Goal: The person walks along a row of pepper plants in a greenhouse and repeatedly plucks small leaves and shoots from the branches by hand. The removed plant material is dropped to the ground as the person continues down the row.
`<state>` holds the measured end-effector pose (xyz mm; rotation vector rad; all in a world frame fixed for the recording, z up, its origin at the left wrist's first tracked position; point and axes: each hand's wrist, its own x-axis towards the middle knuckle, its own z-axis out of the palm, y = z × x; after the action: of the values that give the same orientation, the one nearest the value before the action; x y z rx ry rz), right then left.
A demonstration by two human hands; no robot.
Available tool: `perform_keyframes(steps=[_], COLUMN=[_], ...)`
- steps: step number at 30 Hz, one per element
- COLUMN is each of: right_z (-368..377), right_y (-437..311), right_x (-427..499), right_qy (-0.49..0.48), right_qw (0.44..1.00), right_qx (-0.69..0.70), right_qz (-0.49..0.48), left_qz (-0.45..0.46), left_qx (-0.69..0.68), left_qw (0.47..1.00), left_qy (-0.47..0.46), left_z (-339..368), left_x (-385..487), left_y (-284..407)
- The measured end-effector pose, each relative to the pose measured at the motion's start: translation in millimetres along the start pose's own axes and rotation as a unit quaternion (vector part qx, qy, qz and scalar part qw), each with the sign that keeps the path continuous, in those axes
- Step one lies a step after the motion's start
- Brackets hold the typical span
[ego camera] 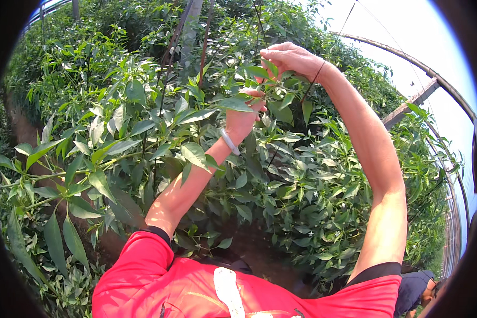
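My right hand (286, 59) is raised among the upper shoots of a pepper plant (280, 91), its fingertips pinched at a dark hanging cord (259, 20). Just below it, my left hand (244, 111) has curled fingers against the same leafy stem. A leaf (235, 104) covers part of that hand, so its grip is unclear. Around my left wrist is a pale bangle (229, 142). A thin brown string (313, 82) crosses my right wrist and runs down toward the leaves.
Dense pepper plants with small white flowers (316, 194) surround me. More cords (165, 79) hang at the left, before a concrete post (190, 31). A curved greenhouse frame (441, 75) and slanting beam (411, 103) rise at right. Another person in dark clothing (413, 288) is at lower right.
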<state>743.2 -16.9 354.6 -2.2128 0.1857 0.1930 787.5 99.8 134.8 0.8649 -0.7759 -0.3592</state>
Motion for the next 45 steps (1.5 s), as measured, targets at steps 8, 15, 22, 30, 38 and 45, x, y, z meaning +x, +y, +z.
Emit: perform_keyframes(steps=[8,15,22,30,38,45], right_z=[10,21,30,30,36,27], right_y=[8,11,20,31,27,28], right_x=[1,-3,3,7,13,2], right_qy=[0.013,0.087,0.144,0.172,0.156,0.198], right_qw=[0.999,0.993,0.988,0.98,0.981,0.98], right_qx=[0.03,-0.077,-0.06,-0.072,-0.071,-0.022], right_qz=[-0.003,-0.026,-0.004,-0.063,-0.091,-0.005], left_qz=[-0.015,-0.071,-0.112,-0.209,0.01,0.051], left_qx=[-0.146,-0.293,-0.262,-0.267,-0.024,0.074], left_qw=[0.988,0.95,0.957,0.934,0.997,0.996], left_qy=[-0.039,-0.082,-0.061,-0.113,-0.079,0.001], left_z=[-8,-11,1,39,63,45], left_x=[3,10,7,10,7,-6], left_y=[7,11,15,13,-1,33])
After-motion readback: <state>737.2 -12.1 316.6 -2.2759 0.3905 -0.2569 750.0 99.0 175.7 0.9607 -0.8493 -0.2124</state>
